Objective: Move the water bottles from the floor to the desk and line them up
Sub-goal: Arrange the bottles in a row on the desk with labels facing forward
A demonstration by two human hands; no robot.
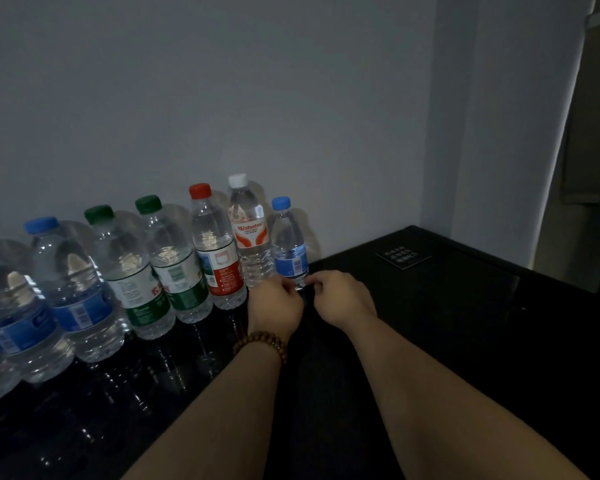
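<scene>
The small blue-capped bottle (289, 244) stands upright on the dark bench (430, 323), at the right-hand end of a row of water bottles along the pale wall (222, 98) behind it. Both of the person's hands are down at its foot. The left hand (276, 303) comes in from the bottle's left with its fingers curled against the base. The right hand (343, 297) meets it from the other side, thumb and forefinger pinched on the lower edge just under the blue label. So the bottle is held low between the two hands, its bottom hidden by their fingers. A wooden bead bracelet (262, 344) sits on the left wrist, a little nearer to me than the bottle.

Just left of the small bottle, and touching it or nearly so, is the taller white-capped Wahaha bottle (252, 233) with its orange and white label. Next beyond that, further from the small bottle, comes the red-capped bottle (215, 251). Then come two green-capped bottles (174, 268) side by side, then two large blue-capped bottles (73, 289). The edge of one more shows at the far left border. All of them stand upright and close together, the row running away leftward from the small bottle.

To the right of the small bottle the bench top is bare and dark, and well apart from the bottle on that side lies a flat black card (403, 256) with pale writing too small to read.
</scene>
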